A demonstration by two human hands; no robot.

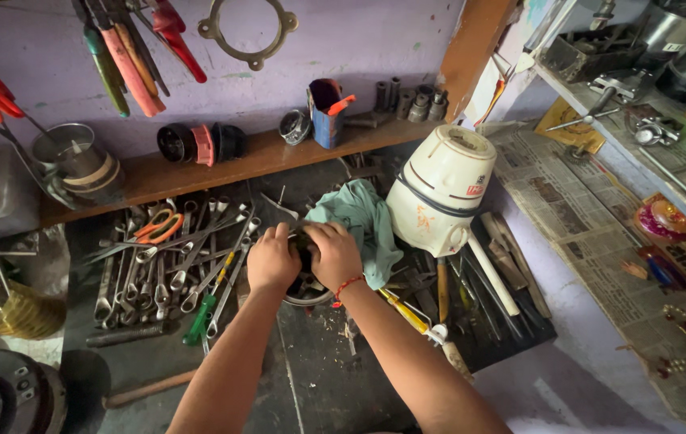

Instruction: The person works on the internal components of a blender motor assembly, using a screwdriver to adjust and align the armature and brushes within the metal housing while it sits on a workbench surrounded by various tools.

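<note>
Now, at the bench: we work a small dark part [303, 243] between both hands, above a round metal ring [311, 296] on the dark worktop [319, 362].
Left hand [271, 262]: curled tight around the part's left side, fingers pressed together.
Right hand [333, 254]: cupped over the top, fingers closed on the part; a red thread sits at the wrist.
Close by: a green cloth [363, 217] just behind our hands, a white appliance body [439, 193] to the right, spanners [174, 265] laid out to the left.
Doing it well, we judge: keep both grips firm, hold the part steady and centred over the ring.
</note>
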